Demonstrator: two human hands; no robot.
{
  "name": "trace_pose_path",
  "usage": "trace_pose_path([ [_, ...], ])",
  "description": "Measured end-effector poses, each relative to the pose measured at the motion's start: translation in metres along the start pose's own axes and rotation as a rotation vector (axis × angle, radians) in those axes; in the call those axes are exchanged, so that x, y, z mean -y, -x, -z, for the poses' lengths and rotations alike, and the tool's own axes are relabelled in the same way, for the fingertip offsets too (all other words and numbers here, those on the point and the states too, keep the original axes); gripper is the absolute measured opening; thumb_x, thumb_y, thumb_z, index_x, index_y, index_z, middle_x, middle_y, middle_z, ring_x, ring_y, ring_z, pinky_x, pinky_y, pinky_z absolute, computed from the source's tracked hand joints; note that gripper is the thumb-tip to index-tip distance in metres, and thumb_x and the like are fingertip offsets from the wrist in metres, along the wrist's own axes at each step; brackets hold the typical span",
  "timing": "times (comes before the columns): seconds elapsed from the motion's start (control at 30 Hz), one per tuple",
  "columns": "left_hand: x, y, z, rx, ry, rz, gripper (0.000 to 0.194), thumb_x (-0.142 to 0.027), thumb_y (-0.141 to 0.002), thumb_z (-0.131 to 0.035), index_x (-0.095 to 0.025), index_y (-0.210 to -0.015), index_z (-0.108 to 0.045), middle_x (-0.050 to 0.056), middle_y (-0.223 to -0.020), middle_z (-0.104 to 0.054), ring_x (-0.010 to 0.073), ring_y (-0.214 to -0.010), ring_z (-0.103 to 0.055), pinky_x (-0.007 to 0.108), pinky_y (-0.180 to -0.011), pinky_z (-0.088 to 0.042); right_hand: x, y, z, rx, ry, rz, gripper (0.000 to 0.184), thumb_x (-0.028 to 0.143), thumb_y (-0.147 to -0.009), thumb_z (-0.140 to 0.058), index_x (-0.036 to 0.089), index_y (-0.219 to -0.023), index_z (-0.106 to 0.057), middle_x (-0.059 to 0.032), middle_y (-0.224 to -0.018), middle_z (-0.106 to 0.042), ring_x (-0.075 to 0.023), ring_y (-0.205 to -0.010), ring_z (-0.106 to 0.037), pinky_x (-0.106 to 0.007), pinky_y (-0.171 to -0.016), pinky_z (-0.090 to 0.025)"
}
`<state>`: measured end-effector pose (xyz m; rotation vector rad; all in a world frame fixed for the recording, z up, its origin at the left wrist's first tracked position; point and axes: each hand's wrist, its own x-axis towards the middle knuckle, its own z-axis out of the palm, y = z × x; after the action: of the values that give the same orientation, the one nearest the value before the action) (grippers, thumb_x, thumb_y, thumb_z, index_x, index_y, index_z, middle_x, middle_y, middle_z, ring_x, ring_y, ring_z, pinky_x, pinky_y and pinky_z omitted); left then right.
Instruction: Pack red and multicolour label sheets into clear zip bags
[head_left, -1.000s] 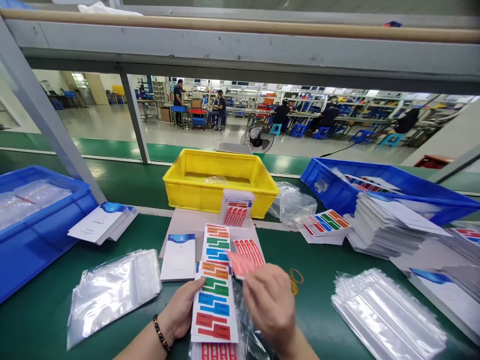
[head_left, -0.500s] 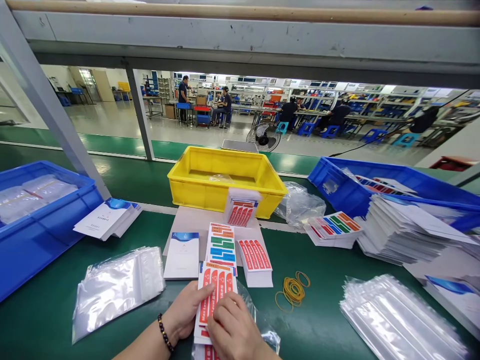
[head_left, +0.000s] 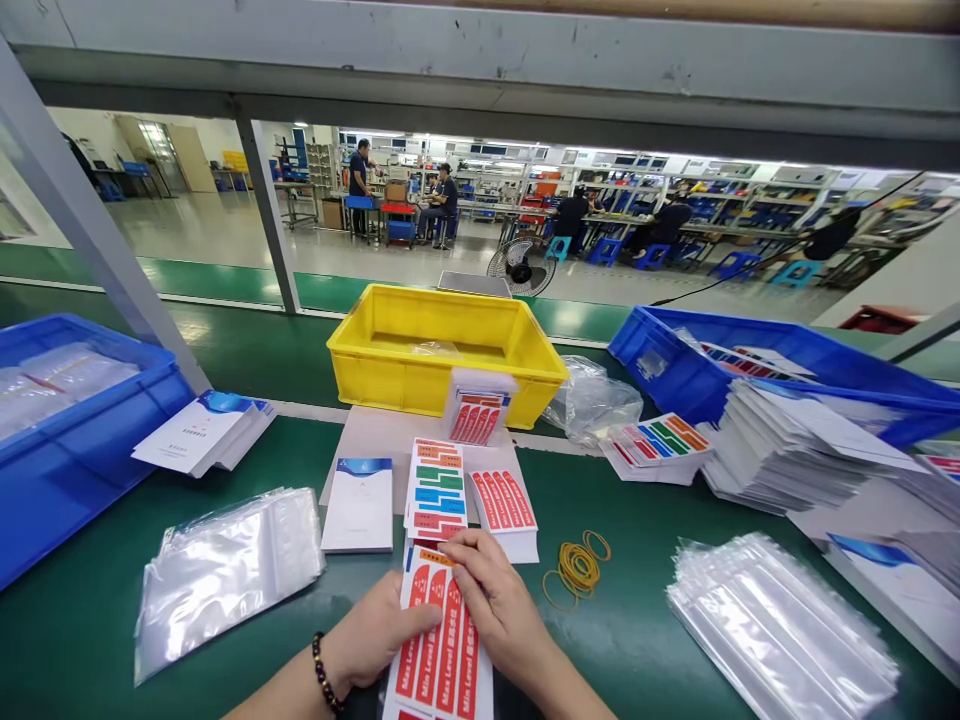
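A sheet of red labels point(head_left: 439, 660) is held over the near middle of the green table point(head_left: 615, 640), gripped in the left hand point(head_left: 375, 635), whose thumb is pressed across the printed face; the fingers underneath are hidden. The top and right edge of the sheet are touched by the right hand point(head_left: 504, 612), but whether anything is pinched there cannot be told, since its thumb is not clearly seen. "Max Level" and "Min Level" can be read on the labels (the first is partly covered by the left thumb), and the lower end is cut off by the bottom of the view. An orange-printed strip is left exposed at the top, from a layer mostly covered by the red sheet. Just beyond the hands, a stack of multicoloured sheets point(head_left: 436, 488) is seen between a white booklet stack point(head_left: 358, 508) and a stack of red labels point(head_left: 504, 503). Rubber bands point(head_left: 579, 570) are set to the right. The contents of the yellow bin point(head_left: 442, 386) are largely concealed by its front wall.
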<state>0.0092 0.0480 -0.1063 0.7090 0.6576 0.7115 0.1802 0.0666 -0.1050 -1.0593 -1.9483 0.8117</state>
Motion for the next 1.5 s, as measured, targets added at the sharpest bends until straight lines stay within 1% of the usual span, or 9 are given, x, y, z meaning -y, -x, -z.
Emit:
trace_pose_path([
  [0.17, -0.003, 0.002, 0.004, -0.019, -0.132, 0.017, 0.038, -0.043, -0.066, -0.071, -0.012, -0.086, -0.065, 0.007, -0.076, -0.071, 0.0184, -0.07, -0.066, 0.028, -0.069, -0.049, 0.001, 0.001, 0.002, 0.068, -0.247, -0.177, 0.025, 0.027, -0.085, -0.048, 0.022, -0.108, -0.055, -0.0061, -0.104, -0.058, -0.0202, -0.095, -0.056, -0.032, -0.083, -0.046],
  [0.3, -0.01, 0.005, 0.01, -0.037, -0.454, -0.018, 0.035, -0.043, -0.071, -0.064, -0.012, -0.085, -0.066, 0.008, -0.082, -0.07, 0.0206, -0.073, -0.064, 0.027, -0.066, -0.047, -0.009, -0.003, 0.016, 0.103, -0.453, -0.364, 0.016, 0.033, -0.077, -0.059, 0.018, -0.076, -0.057, -0.0004, -0.071, -0.06, -0.0149, -0.064, -0.056, -0.025, -0.058, -0.046],
  [0.5, -0.018, 0.005, 0.012, -0.189, -1.067, -0.152, 0.01, -0.019, -0.072, -0.056, -0.018, -0.073, -0.066, -0.001, -0.069, -0.064, 0.0149, -0.064, -0.056, 0.023, -0.06, -0.039, -0.022, -0.014, 0.039, -0.426, -0.753, -0.461, 0.033, 0.041, -0.064, -0.074, 0.019, -0.079, -0.056, -0.0009, -0.071, -0.064, -0.0145, -0.057, -0.059, -0.026, -0.052, -0.048],
  [0.6, -0.018, 0.004, 0.011, -0.084, -1.221, -0.273, 0.015, -0.016, -0.075, -0.054, -0.019, -0.065, -0.065, -0.001, -0.067, -0.06, 0.0151, -0.07, -0.053, 0.024, -0.068, -0.039, -0.021, -0.016, 0.038, -0.478, -0.813, -0.482, 0.035, 0.04, -0.061, -0.077, 0.019, -0.081, -0.057, -0.0017, -0.073, -0.065, -0.0151, -0.055, -0.06, -0.026, -0.048, -0.049],
  [0.7, -0.017, 0.004, 0.009, -0.01, -1.205, -0.339, 0.018, -0.02, -0.079, -0.052, -0.019, -0.067, -0.066, 0.001, -0.072, -0.06, 0.0159, -0.075, -0.053, 0.026, -0.073, -0.04, -0.022, -0.014, 0.035, -0.427, -0.8, -0.487, 0.034, 0.038, -0.061, -0.077, 0.018, -0.082, -0.059, -0.003, -0.074, -0.067, -0.0165, -0.058, -0.062, -0.027, -0.05, -0.051],
  [0.83, -0.017, 0.005, 0.008, -0.078, -1.038, -0.345, 0.015, -0.021, -0.079, -0.053, -0.02, -0.075, -0.067, 0.004, -0.09, -0.058, 0.0177, -0.086, -0.054, 0.028, -0.078, -0.042, -0.025, -0.011, 0.041, -0.31, -0.722, -0.489, 0.033, 0.038, -0.064, -0.075, 0.016, -0.086, -0.063, -0.0048, -0.078, -0.068, -0.0187, -0.066, -0.064, -0.031, -0.061, -0.053],
  [1.03, -0.015, 0.003, 0.005, -0.068, -0.95, -0.321, 0.013, -0.017, -0.077, -0.055, -0.019, -0.072, -0.067, 0.004, -0.091, -0.056, 0.0186, -0.088, -0.053, 0.03, -0.081, -0.043, -0.025, -0.012, 0.045, -0.157, -0.626, -0.505, 0.034, 0.042, -0.065, -0.074, 0.015, -0.086, -0.066, -0.0049, -0.077, -0.069, -0.02, -0.066, -0.064, -0.031, -0.062, -0.052],
  [1.27, -0.011, 0.003, 0.004, -0.024, -0.952, -0.335, 0.013, -0.02, -0.078, -0.054, -0.018, -0.07, -0.064, 0.005, -0.098, -0.055, 0.0201, -0.092, -0.051, 0.033, -0.085, -0.042, -0.026, -0.012, 0.05, -0.127, -0.617, -0.527, 0.034, 0.043, -0.068, -0.071, 0.016, -0.088, -0.065, -0.005, -0.08, -0.069, -0.0205, -0.068, -0.065, -0.03, -0.062, -0.052],
  [1.5, -0.01, 0.001, 0.002, -0.055, -0.9, -0.347, 0.012, -0.02, -0.078, -0.052, -0.018, -0.069, -0.06, 0.006, -0.1, -0.051, 0.0203, -0.096, -0.051, 0.032, -0.086, -0.042, -0.018, -0.01, 0.037, -0.056, -0.567, -0.52, 0.038, 0.04, -0.067, -0.071, 0.018, -0.096, -0.061, -0.0049, -0.089, -0.066, -0.0195, -0.072, -0.063, -0.03, -0.064, -0.051],
])
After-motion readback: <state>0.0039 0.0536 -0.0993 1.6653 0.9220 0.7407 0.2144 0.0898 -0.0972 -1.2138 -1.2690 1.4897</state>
